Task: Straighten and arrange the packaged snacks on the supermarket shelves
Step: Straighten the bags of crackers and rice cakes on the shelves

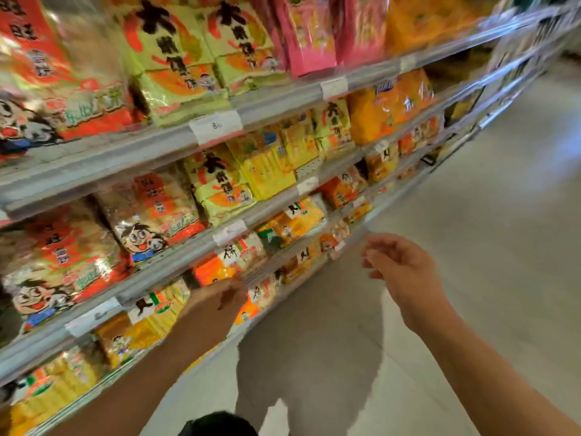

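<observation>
Grey shelves [132, 180] run from the left towards the far right, packed with snack bags. Yellow-green rice cracker bags [220, 187] stand beside red cartoon bags [151, 215] on the second shelf. Orange and yellow packs [217, 272] fill the lower shelves. My left hand [226, 295] reaches to the edge of a low shelf, in front of an orange and white pack [256, 298]; blur hides whether it touches anything. My right hand [399, 265] hovers in the aisle right of the shelves, fingers loosely bent, holding nothing.
Paper price tags [215, 125] hang on the shelf rails. Pink bags [311, 36] and orange bags [390, 105] sit further right. The grey aisle floor [471, 231] stretches to the right. The whole view is motion-blurred.
</observation>
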`<state>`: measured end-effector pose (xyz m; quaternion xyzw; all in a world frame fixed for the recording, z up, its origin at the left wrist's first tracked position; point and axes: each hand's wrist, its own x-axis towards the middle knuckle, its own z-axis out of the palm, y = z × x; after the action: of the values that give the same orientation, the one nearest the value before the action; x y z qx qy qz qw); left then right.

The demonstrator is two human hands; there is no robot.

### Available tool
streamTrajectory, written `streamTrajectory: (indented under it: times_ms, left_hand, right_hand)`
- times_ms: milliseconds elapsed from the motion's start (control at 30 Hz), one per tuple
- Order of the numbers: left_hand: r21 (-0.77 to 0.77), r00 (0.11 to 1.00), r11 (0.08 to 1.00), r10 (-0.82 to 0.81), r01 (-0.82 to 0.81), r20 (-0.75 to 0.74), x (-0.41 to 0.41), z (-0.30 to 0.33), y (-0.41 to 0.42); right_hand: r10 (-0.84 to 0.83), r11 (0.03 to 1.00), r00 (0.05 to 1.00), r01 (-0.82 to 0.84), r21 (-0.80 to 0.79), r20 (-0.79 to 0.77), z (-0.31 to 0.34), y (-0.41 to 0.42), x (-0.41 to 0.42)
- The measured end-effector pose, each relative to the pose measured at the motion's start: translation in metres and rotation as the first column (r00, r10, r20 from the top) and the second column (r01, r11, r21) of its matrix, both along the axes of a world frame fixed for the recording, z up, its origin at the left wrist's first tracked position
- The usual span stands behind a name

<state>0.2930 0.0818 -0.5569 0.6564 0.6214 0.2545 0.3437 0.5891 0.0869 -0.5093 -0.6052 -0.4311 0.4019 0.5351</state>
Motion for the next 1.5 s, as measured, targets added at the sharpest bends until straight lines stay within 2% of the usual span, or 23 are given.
streamTrajectory:
  times_ms: [133, 233, 333, 433, 567, 733, 867, 1000, 1067, 1167, 1233, 1267, 1333, 1400, 1433, 1500]
  left_hand:
    - [-0.058, 0.996, 0.998, 0.004, -0.009, -0.094, 0.006, -0.016, 0.009]
    - [-0.108, 0.991, 0.989, 0.087, -0.098, -0.104, 0.001, -0.030, 0.028]
    - [-0.156, 0.977, 0.967, 0.185, -0.200, -0.107, 0.001, -0.040, 0.060]
    - [-0.112, 0.968, 0.964, 0.232, -0.242, -0.093, 0.013, -0.044, 0.104]
    - [-0.097, 0.966, 0.961, 0.260, -0.259, -0.005, 0.050, -0.047, 0.176]
    - [-0.036, 0.985, 0.985, 0.168, -0.167, 0.038, 0.114, -0.028, 0.246]
    - [0.043, 0.985, 0.987, 0.149, -0.153, 0.089, 0.150, -0.006, 0.286]
    - [0.058, 0.956, 0.959, 0.271, -0.278, 0.110, 0.173, -0.002, 0.310]
    - [0.097, 0.930, 0.927, 0.354, -0.363, 0.097, 0.178, -0.004, 0.314]
    - [0.341, 0.845, 0.794, 0.534, -0.503, 0.002, 0.178, -0.003, 0.313]
    - [0.481, 0.709, 0.641, 0.703, -0.598, -0.057, 0.176, -0.008, 0.307]
    - [0.491, 0.626, 0.565, 0.778, -0.663, -0.050, 0.175, -0.012, 0.302]
    - [0.379, 0.443, 0.404, 0.896, -0.833, 0.017, 0.175, -0.020, 0.296]
    - [0.182, 0.313, 0.291, 0.944, -0.939, 0.103, 0.178, -0.028, 0.293]
    - [0.089, 0.286, 0.274, 0.945, -0.957, 0.161, 0.180, -0.031, 0.294]
    - [-0.039, 0.278, 0.299, 0.923, -0.954, 0.264, 0.183, -0.035, 0.298]
  right_hand:
    - [0.040, 0.999, 0.999, -0.040, 0.000, 0.012, -0.001, 0.033, 0.028]
    - [0.076, 0.997, 0.997, -0.076, -0.014, 0.021, -0.009, 0.061, 0.039]
    - [0.184, 0.982, 0.981, -0.181, -0.054, 0.057, -0.021, 0.094, 0.049]
    - [0.253, 0.963, 0.965, -0.244, -0.115, 0.074, -0.037, 0.129, 0.060]
    - [0.314, 0.935, 0.942, -0.286, -0.211, 0.115, -0.053, 0.173, 0.080]
    - [0.396, 0.896, 0.908, -0.351, -0.271, 0.137, -0.059, 0.229, 0.098]
    - [0.431, 0.890, 0.892, -0.395, -0.227, 0.138, -0.058, 0.298, 0.118]
    - [0.436, 0.900, 0.868, -0.424, -0.100, 0.239, -0.057, 0.378, 0.136]
    - [0.400, 0.915, 0.863, -0.393, -0.088, 0.310, -0.057, 0.421, 0.146]
    - [0.370, 0.927, 0.850, -0.361, -0.097, 0.376, -0.055, 0.482, 0.157]
    - [0.338, 0.939, 0.844, -0.329, -0.095, 0.417, -0.056, 0.518, 0.160]
    - [0.332, 0.942, 0.863, -0.321, -0.095, 0.381, -0.058, 0.532, 0.160]
    - [0.405, 0.914, 0.858, -0.371, -0.166, 0.314, -0.064, 0.551, 0.159]
    - [0.531, 0.847, 0.787, -0.479, -0.231, 0.315, -0.074, 0.563, 0.161]
    - [0.574, 0.819, 0.753, -0.516, -0.252, 0.323, -0.078, 0.567, 0.161]
    - [0.620, 0.784, 0.729, -0.556, -0.276, 0.291, -0.077, 0.569, 0.162]
